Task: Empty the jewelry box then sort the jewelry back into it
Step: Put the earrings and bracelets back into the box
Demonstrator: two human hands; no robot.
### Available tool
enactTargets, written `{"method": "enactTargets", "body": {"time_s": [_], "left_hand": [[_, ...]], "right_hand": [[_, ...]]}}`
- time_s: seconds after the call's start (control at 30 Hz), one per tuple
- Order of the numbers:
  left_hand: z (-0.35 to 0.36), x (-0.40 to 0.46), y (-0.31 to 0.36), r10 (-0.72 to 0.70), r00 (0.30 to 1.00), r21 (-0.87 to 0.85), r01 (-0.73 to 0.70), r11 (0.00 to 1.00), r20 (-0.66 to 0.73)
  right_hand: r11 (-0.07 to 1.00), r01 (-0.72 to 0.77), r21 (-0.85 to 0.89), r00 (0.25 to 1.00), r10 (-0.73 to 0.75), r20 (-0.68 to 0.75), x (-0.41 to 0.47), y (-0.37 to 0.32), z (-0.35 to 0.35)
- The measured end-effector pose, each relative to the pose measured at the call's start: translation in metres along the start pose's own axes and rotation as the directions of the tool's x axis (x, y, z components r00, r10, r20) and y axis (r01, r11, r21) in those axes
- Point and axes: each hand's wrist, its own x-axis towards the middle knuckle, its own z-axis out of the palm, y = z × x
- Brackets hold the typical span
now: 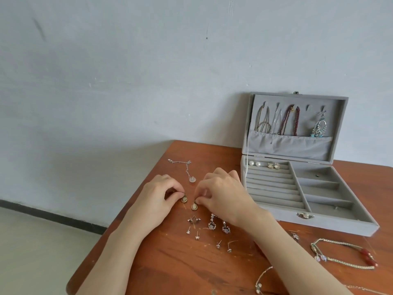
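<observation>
A grey velvet jewelry box [331, 223] stands open at the table's right. Necklaces and a blue dangling earring hang in its lid [297, 122]. Pearl studs [254, 163] and gold studs [273, 165] sit in its top ring row. My left hand [158, 194] pinches the hook of one pale teardrop earring [184, 198]. My right hand [221, 193] pinches the hook of its twin [194, 206]. Both earrings rest on the table, left of the box.
On the brown wooden table [170, 265] lie a thin chain with a white pendant [189, 170], several small stud earrings [196, 228], two dark dangling earrings [219, 225], and bracelets [344, 253] at the front right. The table's left edge drops to the floor.
</observation>
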Motion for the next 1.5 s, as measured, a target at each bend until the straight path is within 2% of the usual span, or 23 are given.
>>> {"method": "enactTargets", "body": {"time_s": [0.13, 0.33, 0.43, 0.53, 0.63, 0.8, 0.93, 1.1, 1.27, 1.5], "left_hand": [[0.001, 0.000, 0.007, -0.029, 0.998, -0.082, 0.024, 0.996, -0.059], [0.001, 0.000, 0.018, -0.074, 0.991, -0.216, 0.049, 0.975, -0.110], [0.002, 0.002, 0.036, -0.058, 0.994, -0.263, 0.031, 0.964, -0.092], [0.007, 0.013, 0.061, -0.026, 1.000, -0.251, 0.022, 0.968, -0.014], [0.013, 0.030, 0.092, 0.012, 0.998, -0.202, 0.003, 0.979, 0.069], [0.024, 0.062, 0.121, -0.009, 0.954, -0.257, 0.089, 0.962, 0.299], [0.045, 0.083, 0.127, -0.047, 0.939, -0.055, 0.069, 0.996, 0.342], [0.065, 0.100, 0.128, -0.049, 0.948, 0.105, 0.016, 0.994, 0.315], [0.074, 0.108, 0.131, 0.015, 0.968, 0.375, -0.111, 0.920, 0.249], [0.082, 0.109, 0.129, -0.001, 0.966, 0.459, -0.122, 0.880, 0.258]], "right_hand": [[0.997, 0.015, 0.071, 0.999, -0.012, -0.052, 0.000, 0.003, 0.000], [0.940, -0.074, 0.333, 0.983, 0.126, -0.137, -0.006, 0.011, -0.014], [0.879, -0.100, 0.466, 0.961, 0.207, -0.184, -0.013, 0.021, -0.031], [0.838, -0.126, 0.531, 0.941, 0.271, -0.203, -0.021, 0.039, -0.051], [0.808, -0.185, 0.560, 0.941, 0.309, -0.135, -0.030, 0.062, -0.071], [0.723, -0.377, 0.578, 0.924, 0.336, 0.183, -0.039, 0.093, -0.094], [0.796, -0.433, 0.423, 0.902, 0.378, 0.211, -0.029, 0.109, -0.087], [0.810, -0.432, 0.397, 0.900, 0.416, 0.131, -0.012, 0.121, -0.070], [0.856, -0.387, 0.343, 0.914, 0.404, 0.026, -0.001, 0.125, -0.056], [0.848, -0.407, 0.340, 0.889, 0.453, -0.065, -0.001, 0.126, -0.047]]}}
